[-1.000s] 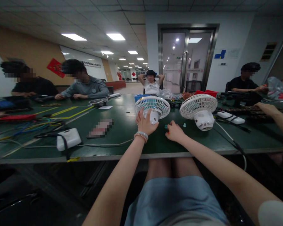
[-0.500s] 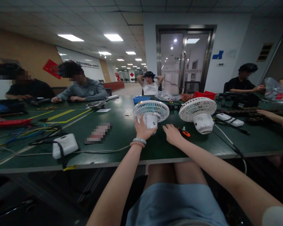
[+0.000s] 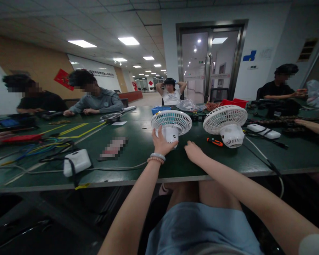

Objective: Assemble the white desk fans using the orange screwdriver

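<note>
A white fan (image 3: 171,122) stands on the green table with its caged head facing up and away. My left hand (image 3: 162,141) grips its white base, thumb on the near side and fingers spread around the left side. Just right of that base, my right hand (image 3: 194,151) rests low over the table, fingers curled together. Whatever its fingertips hold, if anything, is hidden. Farther right lies an orange-and-black hand tool (image 3: 214,142), apart from my right hand. Beside it stands a second white fan (image 3: 225,120), tilted, with a pale cord leading from it.
A white power adapter (image 3: 77,163) with a black cable sits at the left, near a blurred flat object (image 3: 113,148). Another white box (image 3: 263,131) lies at right. Blue (image 3: 161,109) and red (image 3: 235,102) bins stand behind the fans. Several people sit around the table.
The orange tool now lies farther right and at a different angle, and a small teal piece beside it is no longer visible. The view has shifted slightly; my left hand stays on the fan.
</note>
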The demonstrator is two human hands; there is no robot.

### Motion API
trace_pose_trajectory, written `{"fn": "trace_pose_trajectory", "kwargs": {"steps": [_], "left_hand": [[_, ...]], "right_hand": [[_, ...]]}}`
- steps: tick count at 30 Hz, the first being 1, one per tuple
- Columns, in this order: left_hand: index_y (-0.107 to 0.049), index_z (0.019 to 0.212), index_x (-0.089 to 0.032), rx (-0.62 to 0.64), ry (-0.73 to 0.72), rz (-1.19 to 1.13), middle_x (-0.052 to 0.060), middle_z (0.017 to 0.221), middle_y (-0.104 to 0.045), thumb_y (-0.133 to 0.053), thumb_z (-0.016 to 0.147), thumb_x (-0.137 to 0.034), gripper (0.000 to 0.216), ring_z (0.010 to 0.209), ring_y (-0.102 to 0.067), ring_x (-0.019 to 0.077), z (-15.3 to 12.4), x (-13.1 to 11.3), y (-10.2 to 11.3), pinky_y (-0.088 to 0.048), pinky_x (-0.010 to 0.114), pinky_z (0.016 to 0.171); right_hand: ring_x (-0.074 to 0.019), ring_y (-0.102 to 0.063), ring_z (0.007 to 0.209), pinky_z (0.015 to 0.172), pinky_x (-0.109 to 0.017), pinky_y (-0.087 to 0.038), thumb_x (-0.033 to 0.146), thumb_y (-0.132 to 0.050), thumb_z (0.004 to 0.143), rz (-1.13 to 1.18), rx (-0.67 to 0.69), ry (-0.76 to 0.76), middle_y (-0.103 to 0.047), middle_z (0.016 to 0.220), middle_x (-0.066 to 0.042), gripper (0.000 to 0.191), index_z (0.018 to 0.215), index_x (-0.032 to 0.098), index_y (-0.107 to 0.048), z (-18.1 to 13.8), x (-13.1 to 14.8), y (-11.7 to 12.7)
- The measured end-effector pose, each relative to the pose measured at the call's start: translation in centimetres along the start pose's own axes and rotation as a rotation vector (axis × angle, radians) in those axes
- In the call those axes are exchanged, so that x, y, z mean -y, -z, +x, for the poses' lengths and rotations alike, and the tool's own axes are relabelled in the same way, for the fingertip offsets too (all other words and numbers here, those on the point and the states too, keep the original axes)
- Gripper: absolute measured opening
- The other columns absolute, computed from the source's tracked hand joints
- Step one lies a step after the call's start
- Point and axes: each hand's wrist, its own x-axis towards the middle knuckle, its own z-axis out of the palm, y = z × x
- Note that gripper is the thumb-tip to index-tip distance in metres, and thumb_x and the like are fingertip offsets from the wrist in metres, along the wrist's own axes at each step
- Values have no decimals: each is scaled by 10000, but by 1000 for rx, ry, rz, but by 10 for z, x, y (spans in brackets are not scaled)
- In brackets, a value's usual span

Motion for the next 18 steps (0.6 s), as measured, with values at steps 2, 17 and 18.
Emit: {"fn": "trace_pose_trajectory", "kwargs": {"steps": [2,17,18], "left_hand": [[-152,1385,-205,4,3,-1,160,1404,-77,-759,460,-486,1142,1327,-134,397,1,1,-1,-214,538,1065],[-161,1380,-203,-10,27,11,155,1376,-128,-741,479,-464,1102,1315,-156,388,2,-8,-5,-208,572,1053],[-167,1378,-206,-19,18,8,151,1375,-131,-744,473,-458,1102,1316,-152,389,1,-10,-5,-210,574,1052]], "right_hand": [[-243,-510,996,791,-324,-440,36,-321,831,10,-19,2,-523,1079,-187,357,965,73,-650,-1,0,0],[-184,-541,928,813,-270,-431,74,-430,802,291,-157,36,-557,1000,-122,328,1011,161,-666,10,-29,-17],[-177,-548,927,824,-262,-430,102,-452,806,329,-168,22,-561,1005,-117,309,1021,164,-665,11,-31,-18]]}}
